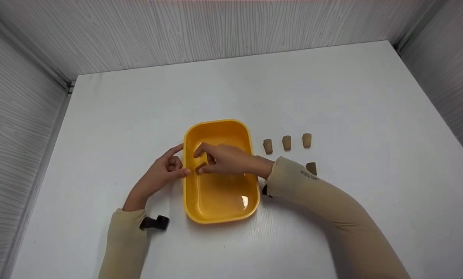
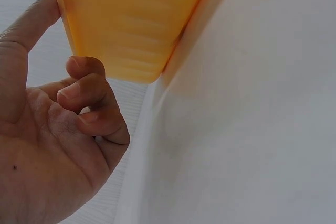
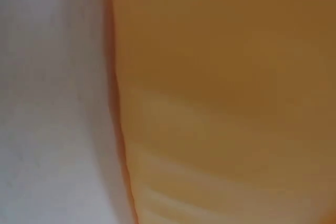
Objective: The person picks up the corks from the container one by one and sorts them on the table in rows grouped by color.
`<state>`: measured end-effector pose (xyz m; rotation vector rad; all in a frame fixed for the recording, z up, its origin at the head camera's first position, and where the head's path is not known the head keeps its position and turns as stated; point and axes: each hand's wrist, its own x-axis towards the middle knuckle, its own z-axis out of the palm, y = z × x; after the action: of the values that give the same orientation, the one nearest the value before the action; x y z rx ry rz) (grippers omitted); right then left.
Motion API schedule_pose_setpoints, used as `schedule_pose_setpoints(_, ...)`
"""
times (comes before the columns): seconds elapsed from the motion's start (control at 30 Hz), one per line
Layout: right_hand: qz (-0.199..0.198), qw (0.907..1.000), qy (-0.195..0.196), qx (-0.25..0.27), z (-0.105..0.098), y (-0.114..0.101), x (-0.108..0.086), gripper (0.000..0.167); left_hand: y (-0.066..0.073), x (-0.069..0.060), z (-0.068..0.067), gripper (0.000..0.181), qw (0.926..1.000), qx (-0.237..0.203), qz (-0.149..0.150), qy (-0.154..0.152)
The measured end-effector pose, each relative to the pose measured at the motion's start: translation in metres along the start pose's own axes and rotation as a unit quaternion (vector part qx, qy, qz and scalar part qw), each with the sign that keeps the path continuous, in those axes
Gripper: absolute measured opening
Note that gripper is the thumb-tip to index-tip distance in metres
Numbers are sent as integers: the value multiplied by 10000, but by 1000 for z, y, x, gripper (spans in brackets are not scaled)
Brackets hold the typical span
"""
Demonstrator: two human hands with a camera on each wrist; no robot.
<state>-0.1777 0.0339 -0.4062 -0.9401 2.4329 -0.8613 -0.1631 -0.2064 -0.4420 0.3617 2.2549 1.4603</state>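
A yellow plastic tub [image 1: 221, 221] stands on the white table. My left hand [image 1: 163, 170] holds its left rim, with the thumb at the edge and the index finger against the side; the other fingers are curled in, as the left wrist view shows. My right hand [image 1: 227, 159] reaches into the tub over its right rim. Inside, a small brown tapered stopper [image 1: 200, 167], cork-like, lies tilted by the right thumb tip. The right index fingertip stands apart from it. Only the tub's blurred wall [image 3: 210, 103] and the tabletop show in the right wrist view.
Right of the tub, three tan tapered stoppers stand in a row, the left [image 1: 268, 146], middle [image 1: 287, 143] and right [image 1: 307, 140]. Below them a darker one [image 1: 311, 168] is partly hidden by the right sleeve. Wood-patterned panels [image 1: 216, 31] border the table.
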Motion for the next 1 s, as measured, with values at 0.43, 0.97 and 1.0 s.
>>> schedule_pose_setpoints(0.43, 327, 9989, -324, 76, 14, 5, 9, 40, -6, -3, 5, 72, 9998, -145, -151, -23)
schedule_pose_setpoints(0.97, 658, 9961, -585, -77, 14, 10, 14, 38, 0, 0, 1, 72, 9999, 42, -117, 47)
schedule_pose_setpoints(1.0, 663, 9959, -607, -69, 13, 10, 14, 37, 1, 0, 1, 72, 9999, 40, -97, 26)
